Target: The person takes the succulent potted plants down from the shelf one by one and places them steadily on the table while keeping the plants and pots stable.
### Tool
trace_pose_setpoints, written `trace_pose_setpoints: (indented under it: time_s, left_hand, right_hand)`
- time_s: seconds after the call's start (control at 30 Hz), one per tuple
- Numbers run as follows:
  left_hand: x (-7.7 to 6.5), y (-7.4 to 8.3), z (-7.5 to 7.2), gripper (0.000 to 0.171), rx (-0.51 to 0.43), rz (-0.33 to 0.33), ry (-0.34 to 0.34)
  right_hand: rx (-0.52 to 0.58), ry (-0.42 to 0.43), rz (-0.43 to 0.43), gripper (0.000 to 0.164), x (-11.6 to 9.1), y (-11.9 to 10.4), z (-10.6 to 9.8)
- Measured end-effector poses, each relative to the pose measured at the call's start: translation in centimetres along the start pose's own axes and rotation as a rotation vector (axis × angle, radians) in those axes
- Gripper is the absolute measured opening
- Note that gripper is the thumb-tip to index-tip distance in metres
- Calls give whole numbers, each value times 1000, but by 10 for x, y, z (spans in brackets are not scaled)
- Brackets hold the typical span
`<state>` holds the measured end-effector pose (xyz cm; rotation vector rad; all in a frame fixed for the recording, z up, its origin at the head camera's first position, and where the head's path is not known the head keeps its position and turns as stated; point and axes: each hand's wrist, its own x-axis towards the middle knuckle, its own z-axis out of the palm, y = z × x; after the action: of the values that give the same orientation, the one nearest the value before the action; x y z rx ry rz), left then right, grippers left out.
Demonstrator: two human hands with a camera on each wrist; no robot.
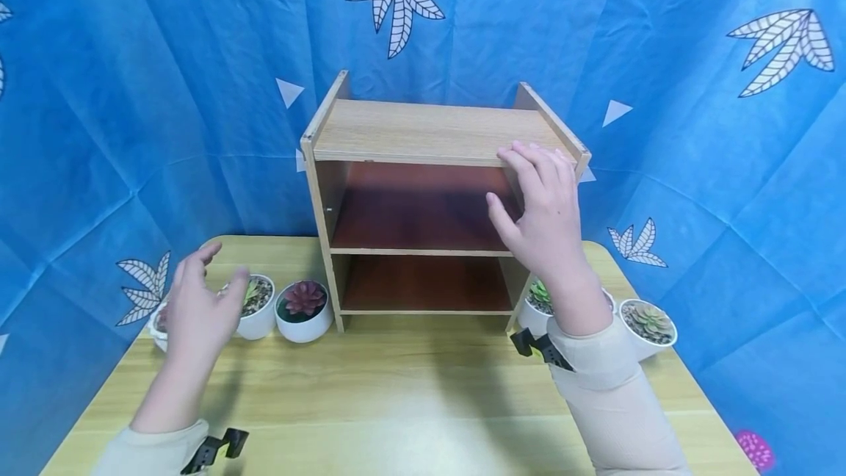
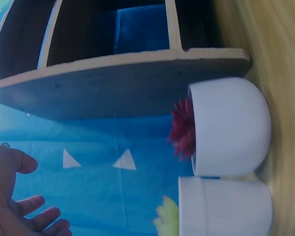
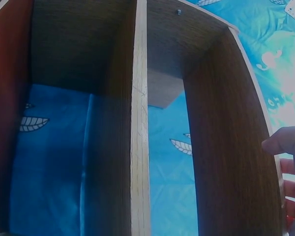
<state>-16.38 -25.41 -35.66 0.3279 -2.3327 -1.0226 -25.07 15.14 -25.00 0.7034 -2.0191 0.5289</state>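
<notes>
A small wooden shelf (image 1: 429, 131) stands upright in the middle of the table, with its open compartments facing me. My right hand (image 1: 545, 219) is at the right end of its top board, fingertips over the front edge and thumb spread below. In the right wrist view that hand (image 3: 294, 147) shows at the edge of the top board. To the left, my left hand (image 1: 201, 307) hovers with fingers apart, holding nothing, partly in front of a white pot with a green succulent (image 1: 258, 322). Beside the shelf's left side sits a white pot with a dark red succulent (image 1: 305, 327).
Another white pot (image 1: 158, 341) stands at the far left, mostly behind my left hand. Right of the shelf are a potted green succulent (image 1: 534, 320), partly behind my right arm, and a pale green one (image 1: 649, 323). A blue patterned cloth (image 1: 463, 28) hangs behind the table (image 1: 396, 402).
</notes>
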Motion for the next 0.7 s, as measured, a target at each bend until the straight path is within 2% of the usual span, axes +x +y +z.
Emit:
trace_pose_setpoints:
  time_s: [0.3,0.7]
  left_hand:
    - [2,24,10,51,-32,80,29]
    - [3,44,23,51,-56,153,16]
  right_hand:
    - [1,6,-2,48,1,0,0]
    - [-4,4,8,49,0,0,1]
